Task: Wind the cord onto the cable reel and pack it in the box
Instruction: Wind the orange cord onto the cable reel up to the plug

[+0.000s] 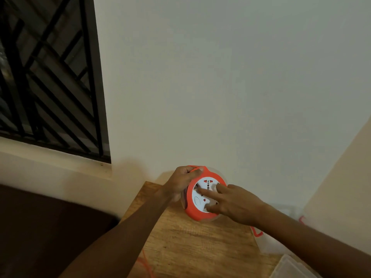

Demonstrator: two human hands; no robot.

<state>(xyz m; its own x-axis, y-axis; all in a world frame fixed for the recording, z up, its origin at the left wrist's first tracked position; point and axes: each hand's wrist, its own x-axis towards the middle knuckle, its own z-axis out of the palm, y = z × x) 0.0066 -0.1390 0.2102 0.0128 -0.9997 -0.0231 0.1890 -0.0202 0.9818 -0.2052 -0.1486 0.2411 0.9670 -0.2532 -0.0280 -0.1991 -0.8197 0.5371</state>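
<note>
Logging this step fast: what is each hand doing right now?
Left hand: grips the cable reel by its orange rim.
Right hand: open, straight fingers pressing on the reel's white socket face.

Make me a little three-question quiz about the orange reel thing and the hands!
1. Which hand grips the rim of the cable reel?
2. True or false: the reel is already inside a box.
3. What does the right hand touch? A) the window B) the reel's white socket face C) the wall

Key:
1. The left hand.
2. False; it is over the wooden table.
3. B; loose orange cord trails by the table's near edge.
</note>
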